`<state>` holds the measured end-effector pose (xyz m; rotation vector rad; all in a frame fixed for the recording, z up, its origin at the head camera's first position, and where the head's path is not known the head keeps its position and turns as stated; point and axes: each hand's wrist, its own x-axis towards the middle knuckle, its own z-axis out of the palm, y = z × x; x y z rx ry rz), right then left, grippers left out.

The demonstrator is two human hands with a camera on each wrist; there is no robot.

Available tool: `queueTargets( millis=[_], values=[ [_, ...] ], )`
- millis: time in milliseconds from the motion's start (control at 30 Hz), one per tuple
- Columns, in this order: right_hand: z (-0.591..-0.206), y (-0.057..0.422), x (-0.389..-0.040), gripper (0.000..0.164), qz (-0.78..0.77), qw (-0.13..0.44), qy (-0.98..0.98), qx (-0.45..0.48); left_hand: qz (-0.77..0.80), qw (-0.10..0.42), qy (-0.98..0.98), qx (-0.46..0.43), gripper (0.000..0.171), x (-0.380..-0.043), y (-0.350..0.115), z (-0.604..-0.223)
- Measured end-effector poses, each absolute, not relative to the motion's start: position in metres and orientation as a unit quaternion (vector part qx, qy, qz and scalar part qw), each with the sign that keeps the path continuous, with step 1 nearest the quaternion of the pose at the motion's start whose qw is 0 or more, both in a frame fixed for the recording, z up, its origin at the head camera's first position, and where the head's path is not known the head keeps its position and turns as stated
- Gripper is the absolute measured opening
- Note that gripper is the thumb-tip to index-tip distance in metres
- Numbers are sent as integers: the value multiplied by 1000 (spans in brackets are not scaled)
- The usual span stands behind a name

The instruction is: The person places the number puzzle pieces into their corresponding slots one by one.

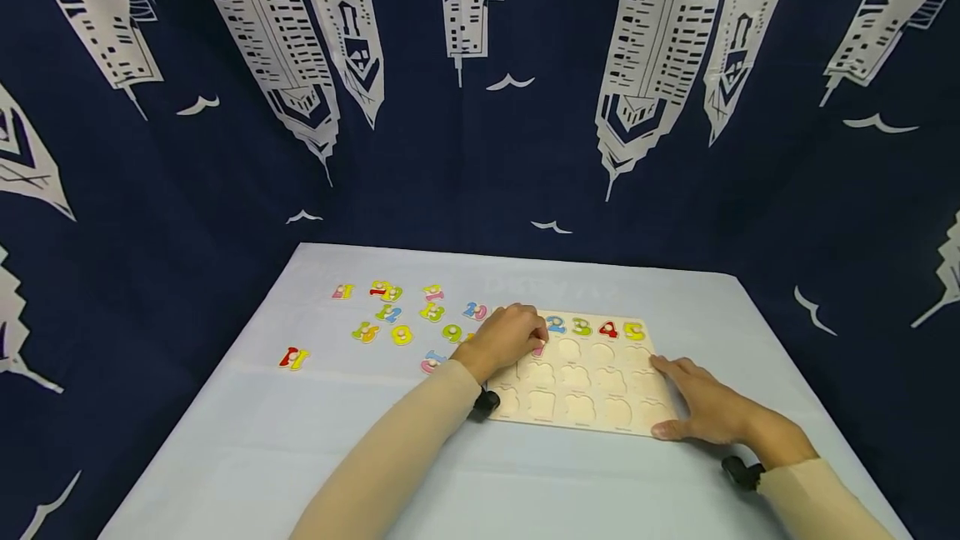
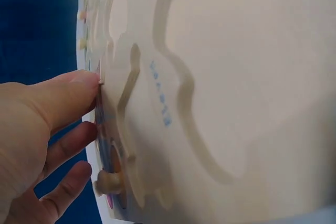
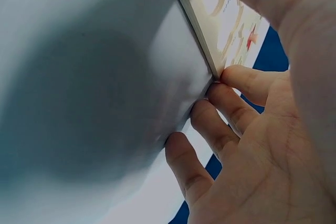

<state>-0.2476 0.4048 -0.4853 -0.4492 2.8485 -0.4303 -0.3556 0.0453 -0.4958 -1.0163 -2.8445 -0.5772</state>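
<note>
head: evenly lit | left wrist: board print [image 2: 160, 95] blurred | right wrist: tabletop [image 3: 79, 103] broadly shadowed

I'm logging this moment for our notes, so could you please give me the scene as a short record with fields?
Left hand: over the board's left part, appears to pinch a pink piece
Right hand: touches the board's right edge
Board: flat on the table
Top row in view: blue 2, green 3, red 4, yellow 5
Loose pieces: scattered left of the board
Hidden: part of the board, behind the left hand
Backdrop: dark blue, printed with pale buildings
</note>
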Motion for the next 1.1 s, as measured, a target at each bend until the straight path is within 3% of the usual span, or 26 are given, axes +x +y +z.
queueTargets(
  millis=[400,600,733,1100],
  values=[
    [-491,407,-241,126,-152,109,971,-150,-196,36,-919,-341,12,-349,44,-506],
    [-493,409,-242,126,-152,108,971,-151,-188,25,-917,-350,29,-343,33,-506],
    [-493,410,-242,127,-155,110,970,-150,-212,24,-916,-341,36,-337,19,-503],
    [-489,408,-247,130,-155,105,970,-153,-245,66,-930,-267,35,-329,-56,-490]
  ],
)
